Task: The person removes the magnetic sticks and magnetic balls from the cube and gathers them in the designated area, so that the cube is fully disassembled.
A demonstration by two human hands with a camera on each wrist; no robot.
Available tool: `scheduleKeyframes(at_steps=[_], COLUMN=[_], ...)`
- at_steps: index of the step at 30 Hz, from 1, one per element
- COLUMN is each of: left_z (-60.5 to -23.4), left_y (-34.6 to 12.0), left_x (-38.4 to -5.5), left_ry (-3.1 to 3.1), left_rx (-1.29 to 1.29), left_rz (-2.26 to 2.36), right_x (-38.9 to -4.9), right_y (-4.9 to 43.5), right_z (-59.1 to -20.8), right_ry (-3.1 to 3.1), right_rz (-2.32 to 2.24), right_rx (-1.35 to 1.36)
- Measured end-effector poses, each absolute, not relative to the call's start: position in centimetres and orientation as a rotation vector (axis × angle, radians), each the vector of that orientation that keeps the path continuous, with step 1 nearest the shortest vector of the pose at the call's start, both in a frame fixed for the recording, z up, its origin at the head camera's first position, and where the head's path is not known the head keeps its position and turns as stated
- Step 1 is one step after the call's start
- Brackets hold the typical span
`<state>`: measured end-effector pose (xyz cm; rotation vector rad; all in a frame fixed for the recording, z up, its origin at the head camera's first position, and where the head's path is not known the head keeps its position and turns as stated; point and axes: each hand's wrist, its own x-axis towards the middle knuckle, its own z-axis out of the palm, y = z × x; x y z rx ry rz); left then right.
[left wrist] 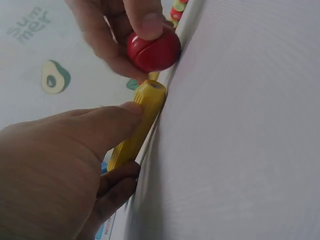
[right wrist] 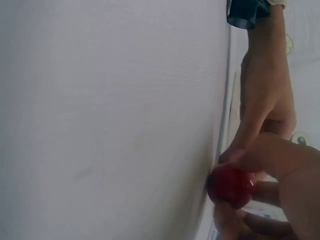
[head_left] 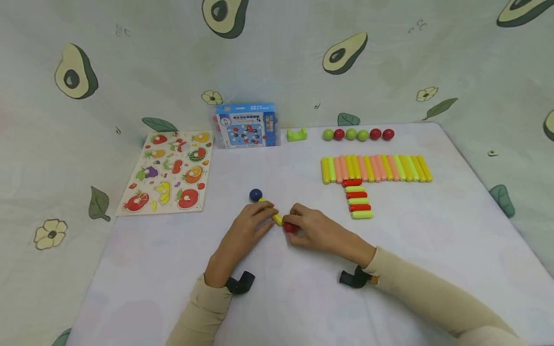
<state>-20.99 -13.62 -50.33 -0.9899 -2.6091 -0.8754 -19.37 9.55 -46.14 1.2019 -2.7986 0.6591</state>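
Observation:
My left hand [head_left: 246, 226] pinches a yellow ridged rod [left wrist: 137, 127] between thumb and fingers, low over the white table. A dark blue ball [head_left: 256, 195] sits at the rod's far end; whether the two are joined I cannot tell. With thumb and fingertips my right hand [head_left: 318, 231] holds a red ball [left wrist: 155, 50] that has a groove across it. In the left wrist view the ball is just off the rod's near end, where a small hole shows. The right wrist view has the red ball partly covered by fingers.
At the right lies a row of yellow, green and pink rods [head_left: 376, 168], with shorter red and green rods [head_left: 359, 201] below it. Red and green balls [head_left: 351, 134] line the back, beside a green holder [head_left: 296, 135]. A boxed kit [head_left: 246, 126] and a fruit puzzle board [head_left: 166, 173] stand left.

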Motion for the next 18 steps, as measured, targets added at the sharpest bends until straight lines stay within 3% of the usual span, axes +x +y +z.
scheduleKeyframes(at_steps=[18], left_z=[-50.2], left_y=[-13.3], left_x=[-20.8], left_ry=[-2.634], left_rx=[-0.934], left_rz=[-0.758], right_x=[-21.6], right_y=[13.3], right_z=[-44.6], right_ry=[-2.854], right_rz=[0.715], right_rx=[1.02])
